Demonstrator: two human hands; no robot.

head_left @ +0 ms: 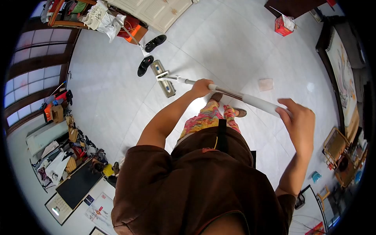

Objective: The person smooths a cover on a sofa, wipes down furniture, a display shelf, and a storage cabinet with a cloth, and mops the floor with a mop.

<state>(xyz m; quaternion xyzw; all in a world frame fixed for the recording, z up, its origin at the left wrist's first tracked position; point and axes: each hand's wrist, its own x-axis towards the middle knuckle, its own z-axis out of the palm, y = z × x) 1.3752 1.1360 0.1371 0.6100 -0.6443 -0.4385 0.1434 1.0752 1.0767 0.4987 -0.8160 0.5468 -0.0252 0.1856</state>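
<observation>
Head view, looking down past a brown shirt (pixel 203 188) at six o'clock and patterned trousers (pixel 203 119) to brown shoes (pixel 240 112) on pale, glossy floor tiles (pixel 231 43) crossed by thin joints. Farther out at two o'clock, flat on the tiles, a pinkish square (pixel 266 84). At eleven, two black sandals (pixel 145 65), apart from each other; beyond them, an orange box (pixel 137 34) and a white cabinet (pixel 150 11). At half past one, a red box (pixel 282 28). At half past eight, heaped clutter (pixel 76 145) along the wall; by half past nine, dark-framed windows (pixel 35 80). Near the edge at half past two, a dark-framed panel (pixel 341 70).

Closest end of the mop (pixel 231 94) at three o'clock, in the right hand (pixel 299 121): thumb and forefinger about the white grip, other fingers partly hidden, tightness impossible to tell. Farther along, toward one o'clock, left hand (pixel 202 88) closed around the pole, elbow bent. Then pole slanting down to the mop head (pixel 167 88), flat on the tiles at eleven, just beside the nearer sandal; cannot tell whether touching.
</observation>
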